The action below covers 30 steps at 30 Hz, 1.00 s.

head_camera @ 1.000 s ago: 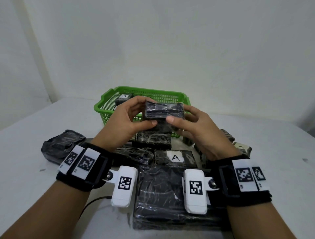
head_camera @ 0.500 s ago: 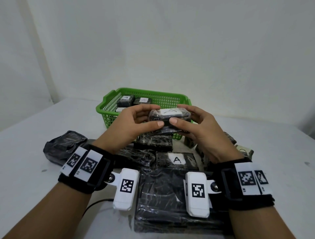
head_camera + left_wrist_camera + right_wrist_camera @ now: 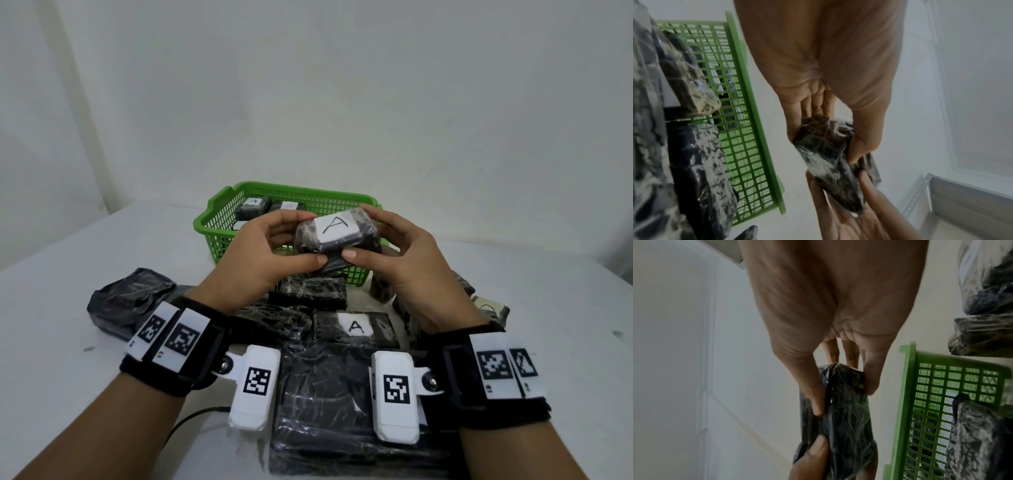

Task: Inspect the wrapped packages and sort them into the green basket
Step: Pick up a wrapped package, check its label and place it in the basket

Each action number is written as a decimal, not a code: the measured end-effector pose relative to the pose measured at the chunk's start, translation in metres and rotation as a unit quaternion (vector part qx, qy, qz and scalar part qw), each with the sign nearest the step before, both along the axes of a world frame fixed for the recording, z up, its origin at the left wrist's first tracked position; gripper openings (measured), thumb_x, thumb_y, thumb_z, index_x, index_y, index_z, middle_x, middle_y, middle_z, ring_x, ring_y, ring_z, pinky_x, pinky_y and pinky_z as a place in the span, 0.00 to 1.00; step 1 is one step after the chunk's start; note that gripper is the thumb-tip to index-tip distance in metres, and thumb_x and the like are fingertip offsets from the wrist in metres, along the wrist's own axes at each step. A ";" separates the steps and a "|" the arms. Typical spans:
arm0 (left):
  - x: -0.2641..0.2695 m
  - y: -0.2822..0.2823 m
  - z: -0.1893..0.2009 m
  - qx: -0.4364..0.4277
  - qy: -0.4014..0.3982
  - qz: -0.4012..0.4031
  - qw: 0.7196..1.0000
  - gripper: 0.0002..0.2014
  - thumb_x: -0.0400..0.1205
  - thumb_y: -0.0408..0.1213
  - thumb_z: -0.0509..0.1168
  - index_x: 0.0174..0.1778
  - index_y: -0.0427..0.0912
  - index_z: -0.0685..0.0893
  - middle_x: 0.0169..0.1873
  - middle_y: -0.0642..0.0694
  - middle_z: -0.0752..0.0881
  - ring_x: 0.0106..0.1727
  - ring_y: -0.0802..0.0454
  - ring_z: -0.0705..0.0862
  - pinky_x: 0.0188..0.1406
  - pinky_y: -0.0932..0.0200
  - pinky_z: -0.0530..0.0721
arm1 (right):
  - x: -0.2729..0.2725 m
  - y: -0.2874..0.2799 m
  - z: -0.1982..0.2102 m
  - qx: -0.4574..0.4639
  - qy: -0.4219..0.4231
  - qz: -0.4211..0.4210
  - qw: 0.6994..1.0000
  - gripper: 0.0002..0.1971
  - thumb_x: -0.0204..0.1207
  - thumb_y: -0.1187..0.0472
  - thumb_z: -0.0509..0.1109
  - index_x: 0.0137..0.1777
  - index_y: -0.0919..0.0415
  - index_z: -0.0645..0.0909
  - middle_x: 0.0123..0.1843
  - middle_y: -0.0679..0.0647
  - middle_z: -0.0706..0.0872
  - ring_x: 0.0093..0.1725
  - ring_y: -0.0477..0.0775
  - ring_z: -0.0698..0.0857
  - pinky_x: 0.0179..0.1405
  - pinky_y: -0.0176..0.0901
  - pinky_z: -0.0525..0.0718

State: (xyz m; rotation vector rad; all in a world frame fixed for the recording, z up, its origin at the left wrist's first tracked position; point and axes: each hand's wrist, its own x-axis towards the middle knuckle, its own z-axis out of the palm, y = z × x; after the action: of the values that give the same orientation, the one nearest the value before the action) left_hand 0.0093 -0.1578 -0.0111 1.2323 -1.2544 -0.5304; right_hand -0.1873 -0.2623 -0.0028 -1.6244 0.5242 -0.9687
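Both hands hold one small black wrapped package [image 3: 337,233] in the air, just in front of the green basket [image 3: 222,224]. Its white label marked "A" faces up towards me. My left hand [image 3: 274,246] grips its left end, thumb underneath. My right hand [image 3: 394,250] grips the right end the same way. The left wrist view shows the package [image 3: 830,160] pinched between thumb and fingers; in the right wrist view the package [image 3: 844,410] sits between thumb and fingers too. The basket holds packages with "A" labels [image 3: 253,205].
Several more black wrapped packages lie on the white table between my arms and the basket, one showing an "A" label [image 3: 354,325]. A large flat package [image 3: 325,394] lies nearest me. A crumpled one [image 3: 126,305] sits at the left. A wall stands close behind the basket.
The hands have turned the package over: its plain dark side faced me a second ago, and now the white "A" label faces up.
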 end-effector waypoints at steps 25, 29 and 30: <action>-0.007 0.009 0.009 -0.026 0.000 -0.018 1.000 0.34 0.65 0.32 0.83 0.69 0.47 0.81 0.65 0.52 0.88 0.69 0.54 0.87 0.63 0.56 0.89 | 0.005 0.011 0.005 0.094 0.024 0.105 0.990 0.32 0.73 0.44 0.83 0.74 0.59 0.83 0.68 0.60 0.91 0.64 0.56 0.92 0.73 0.62 0.86; -0.003 0.010 0.007 -0.002 0.009 -0.070 0.998 0.41 0.68 0.34 0.86 0.76 0.46 0.76 0.71 0.51 0.85 0.74 0.54 0.84 0.71 0.54 0.85 | 0.005 0.009 0.004 0.099 -0.002 0.083 0.992 0.33 0.71 0.53 0.85 0.73 0.67 0.83 0.67 0.62 0.91 0.66 0.62 0.91 0.70 0.60 0.88; -0.002 0.011 0.007 0.016 0.011 -0.085 0.996 0.44 0.68 0.41 0.86 0.80 0.48 0.73 0.73 0.52 0.84 0.75 0.55 0.83 0.71 0.55 0.85 | 0.005 0.007 0.003 0.089 -0.007 0.072 0.993 0.34 0.68 0.54 0.87 0.73 0.65 0.83 0.67 0.60 0.92 0.67 0.60 0.91 0.70 0.59 0.88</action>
State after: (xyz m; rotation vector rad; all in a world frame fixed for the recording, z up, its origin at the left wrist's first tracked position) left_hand 0.0076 -0.1466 -0.0037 1.1498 -1.3426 -0.6889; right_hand -0.1825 -0.2550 0.0005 -1.4728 0.4634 -0.8018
